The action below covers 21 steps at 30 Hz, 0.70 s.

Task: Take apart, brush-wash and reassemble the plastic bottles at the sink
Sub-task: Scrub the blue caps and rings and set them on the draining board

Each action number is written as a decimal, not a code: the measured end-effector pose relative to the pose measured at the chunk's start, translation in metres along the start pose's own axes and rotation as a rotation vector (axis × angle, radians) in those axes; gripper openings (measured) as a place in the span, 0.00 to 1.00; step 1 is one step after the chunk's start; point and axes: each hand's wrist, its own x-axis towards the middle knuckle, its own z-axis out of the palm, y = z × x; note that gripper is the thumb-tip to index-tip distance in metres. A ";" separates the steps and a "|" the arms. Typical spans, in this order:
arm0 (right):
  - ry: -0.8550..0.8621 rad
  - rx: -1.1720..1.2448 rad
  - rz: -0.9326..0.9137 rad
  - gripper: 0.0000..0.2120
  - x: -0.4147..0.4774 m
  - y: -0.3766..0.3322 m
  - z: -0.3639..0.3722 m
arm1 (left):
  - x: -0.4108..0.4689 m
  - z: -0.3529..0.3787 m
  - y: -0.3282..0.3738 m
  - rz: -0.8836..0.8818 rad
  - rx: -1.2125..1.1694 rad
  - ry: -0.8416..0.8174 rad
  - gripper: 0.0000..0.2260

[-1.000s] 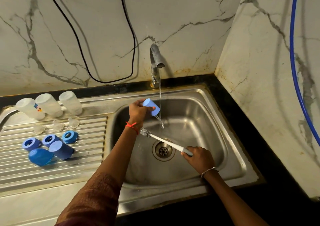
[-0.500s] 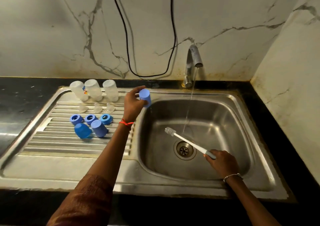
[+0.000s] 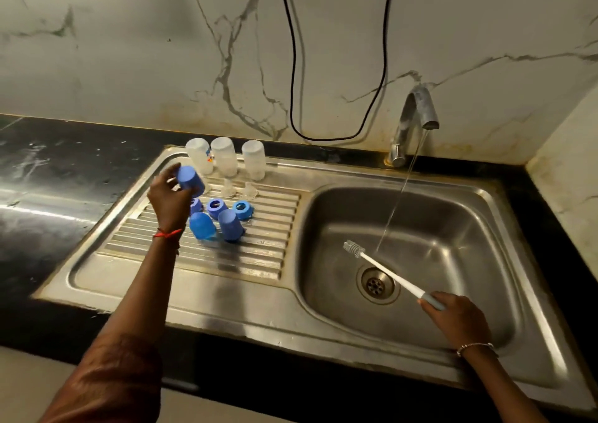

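Well left of the stainless-steel sink basin (image 3: 453, 228), the left hand (image 3: 171, 200) holds a small blue plastic bottle cap (image 3: 191, 178), fingers curled round its wall. Light, rigid and probably wet-slippery, it suits this sidewall grip. Over the basin, the right hand (image 3: 459, 320) clasps a slim white bottle brush (image 3: 385, 272).

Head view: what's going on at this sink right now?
A person is washing bottle parts. The left hand holds a blue cap above the drainboard, where three clear bottles stand near other blue parts. The right hand holds the brush over the basin, and the tap is running.
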 end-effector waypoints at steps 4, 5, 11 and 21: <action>-0.010 0.004 0.007 0.09 0.000 -0.001 0.000 | -0.003 -0.020 -0.029 -0.097 0.032 0.061 0.24; -0.015 0.007 0.007 0.09 0.000 -0.001 0.000 | -0.005 -0.023 -0.036 -0.113 0.041 0.067 0.23; -0.011 0.016 0.008 0.09 0.001 0.001 0.001 | -0.014 -0.032 -0.069 -0.199 0.066 0.057 0.24; -0.020 0.037 0.031 0.09 0.001 -0.002 0.002 | -0.020 -0.028 -0.074 -0.167 0.199 -0.012 0.25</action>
